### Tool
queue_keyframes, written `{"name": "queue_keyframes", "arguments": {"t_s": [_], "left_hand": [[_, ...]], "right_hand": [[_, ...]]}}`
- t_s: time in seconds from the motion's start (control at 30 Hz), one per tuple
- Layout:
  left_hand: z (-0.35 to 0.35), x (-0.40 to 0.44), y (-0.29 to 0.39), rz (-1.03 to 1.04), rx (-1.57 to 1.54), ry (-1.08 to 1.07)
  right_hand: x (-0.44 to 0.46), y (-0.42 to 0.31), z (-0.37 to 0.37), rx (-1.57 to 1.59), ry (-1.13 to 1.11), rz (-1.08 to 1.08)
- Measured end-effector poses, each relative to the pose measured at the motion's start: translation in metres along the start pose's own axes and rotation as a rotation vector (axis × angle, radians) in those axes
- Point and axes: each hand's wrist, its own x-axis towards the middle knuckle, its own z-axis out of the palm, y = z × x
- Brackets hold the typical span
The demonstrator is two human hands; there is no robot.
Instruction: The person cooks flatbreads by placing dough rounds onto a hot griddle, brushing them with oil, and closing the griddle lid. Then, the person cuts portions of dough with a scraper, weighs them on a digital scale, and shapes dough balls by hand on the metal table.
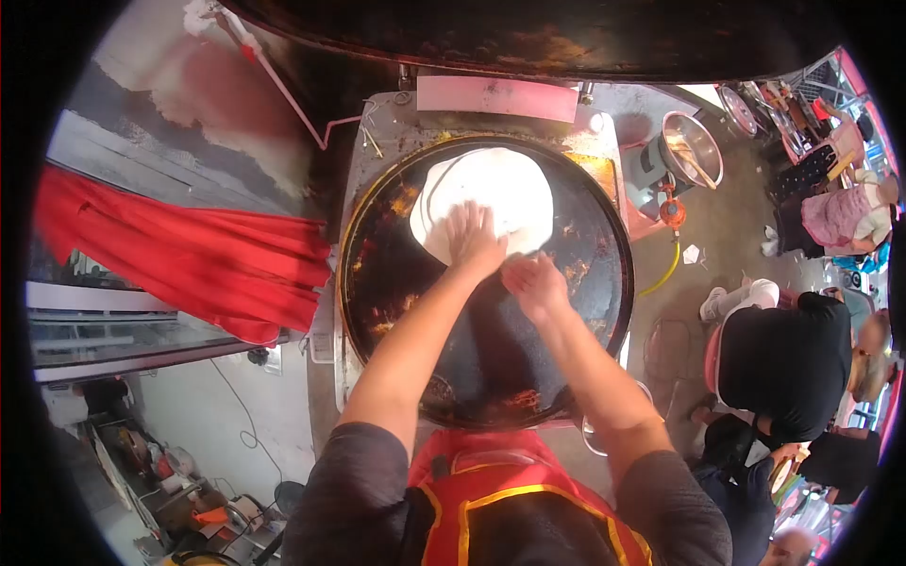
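A round, flat sheet of white dough [505, 189] lies on the far half of a large, round, dark griddle [472, 349]. My left hand [475, 241] rests on the dough's near left part, palm down, with its fingers stretched out. Just to the right, at the near edge of the dough, is my right hand [536, 286]. Its fingers are curled in, and whether they pinch the dough's edge is hidden. Brown, burnt-looking patches mark the griddle's surface.
A big dark round lid [528, 42] hangs over the far side. Red cloth [198, 250] drapes at the left. Right of the griddle are a metal bowl [692, 146], an orange gas regulator [672, 212] and a yellow hose [663, 274]. Several people sit or stand farther right.
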Motion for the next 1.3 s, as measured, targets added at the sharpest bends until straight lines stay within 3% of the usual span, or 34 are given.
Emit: {"name": "queue_keyframes", "arguments": {"t_s": [0.1, 0.2, 0.33, 0.37, 0.47, 0.57, 0.7, 0.8, 0.83, 0.93, 0.97, 1.0, 1.07, 1.13, 1.2, 1.3], "left_hand": [[0.011, -0.015, -0.041, 0.226, -0.063, -0.005], [-0.009, -0.016, -0.069, 0.399, -0.09, -0.019], [-0.015, -0.004, -0.09, 0.565, -0.036, -0.015], [-0.016, -0.003, -0.091, 0.596, -0.012, -0.006], [-0.015, -0.001, -0.096, 0.605, -0.008, -0.047], [-0.034, -0.008, -0.08, 0.576, -0.214, 0.029], [-0.019, 0.012, -0.077, 0.584, -0.185, 0.142], [-0.024, 0.028, -0.077, 0.606, -0.251, -0.026], [-0.022, 0.028, -0.073, 0.626, -0.366, 0.06], [-0.045, 0.023, -0.057, 0.354, -0.394, -0.091], [-0.038, 0.027, -0.06, 0.458, -0.401, 0.092], [-0.025, 0.031, -0.066, 0.558, -0.405, 0.275], [-0.023, 0.041, -0.079, 0.63, -0.329, 0.371], [-0.03, 0.058, -0.096, 0.573, -0.184, 0.195], [-0.033, 0.062, -0.106, 0.568, -0.161, 0.101], [-0.092, 0.024, -0.117, 0.543, -0.097, 0.019]], "right_hand": [[-0.003, -0.021, -0.044, -0.684, -0.122, -0.219], [-0.008, -0.049, -0.009, -1.658, -0.119, -1.13], [0.031, -0.065, 0.004, -1.945, -0.647, -1.332], [0.036, -0.067, 0.005, -2.011, -0.617, -1.407], [0.038, -0.074, 0.007, -1.861, -0.848, -1.533], [0.038, -0.075, 0.005, -1.728, -0.387, -0.9], [0.044, -0.082, 0.026, -1.187, -0.27, -0.607], [0.021, -0.061, 0.035, -1.398, -0.436, -0.789], [0.059, -0.044, 0.009, -1.505, -0.487, -0.967], [0.053, -0.037, 0.027, -1.799, -0.294, -1.242], [0.063, -0.034, 0.026, -1.472, -0.253, -1.048], [0.066, -0.041, 0.024, -1.387, -0.256, -0.926], [0.04, -0.06, 0.049, -1.211, -0.259, -0.683], [0.037, -0.069, 0.054, -1.031, -0.276, -0.664], [0.024, -0.064, 0.05, -1.191, -0.229, -0.724], [0.012, -0.016, 0.036, -1.346, -0.362, -0.876]]}}
